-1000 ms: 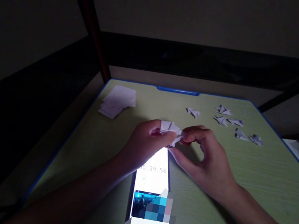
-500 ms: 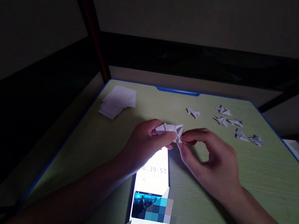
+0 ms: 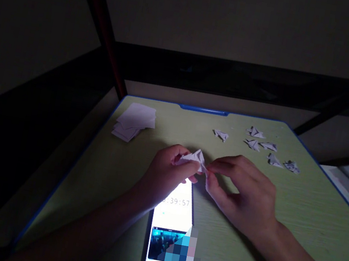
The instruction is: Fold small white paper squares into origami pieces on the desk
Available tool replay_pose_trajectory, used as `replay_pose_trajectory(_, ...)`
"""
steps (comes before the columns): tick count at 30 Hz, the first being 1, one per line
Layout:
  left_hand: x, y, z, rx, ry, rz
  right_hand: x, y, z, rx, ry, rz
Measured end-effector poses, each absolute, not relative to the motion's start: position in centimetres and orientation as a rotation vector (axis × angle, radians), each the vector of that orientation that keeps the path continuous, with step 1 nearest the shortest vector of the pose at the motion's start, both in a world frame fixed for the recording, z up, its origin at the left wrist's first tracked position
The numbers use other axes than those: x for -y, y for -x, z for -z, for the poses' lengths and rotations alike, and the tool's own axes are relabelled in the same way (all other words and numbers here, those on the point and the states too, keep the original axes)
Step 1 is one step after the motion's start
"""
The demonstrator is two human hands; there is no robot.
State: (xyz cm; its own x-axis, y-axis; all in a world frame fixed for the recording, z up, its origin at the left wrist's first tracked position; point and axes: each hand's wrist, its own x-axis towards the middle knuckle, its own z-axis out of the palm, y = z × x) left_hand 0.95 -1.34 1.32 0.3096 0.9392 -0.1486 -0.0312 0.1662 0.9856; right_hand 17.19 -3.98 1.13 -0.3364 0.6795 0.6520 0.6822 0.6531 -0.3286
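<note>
A small folded white paper figure (image 3: pixel 197 156) is held up over the top end of a lit phone (image 3: pixel 173 213). My left hand (image 3: pixel 169 170) grips its left side, thumb on the near face and fingers behind. With thumb and forefinger, my right hand (image 3: pixel 244 192) pinches a corner at the figure's right end. Finer folds are too small to make out. The phone lies on the table under my left hand, showing timer digits and a dark blue picture; its lower part is pixelated.
On the pale green table (image 3: pixel 88 196) with a blue edge, a stack of white paper sheets (image 3: pixel 137 116) lies at the far left. One folded paper piece (image 3: pixel 220 135) lies at the back middle, and several similar folded pieces (image 3: pixel 252 144) are grouped at the back right.
The paper figure has turned in my hands, so a pointed fold now stands up at its top. Both hands stay closed on it. The whole view has shifted slightly.
</note>
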Motion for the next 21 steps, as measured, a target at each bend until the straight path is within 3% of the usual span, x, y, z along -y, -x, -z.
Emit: replay_pose_trajectory(21,1.72,-0.86,-1.71,-1.010,-1.234,-0.932,4.22,-17.02,-1.21,1.998,1.005,-0.122)
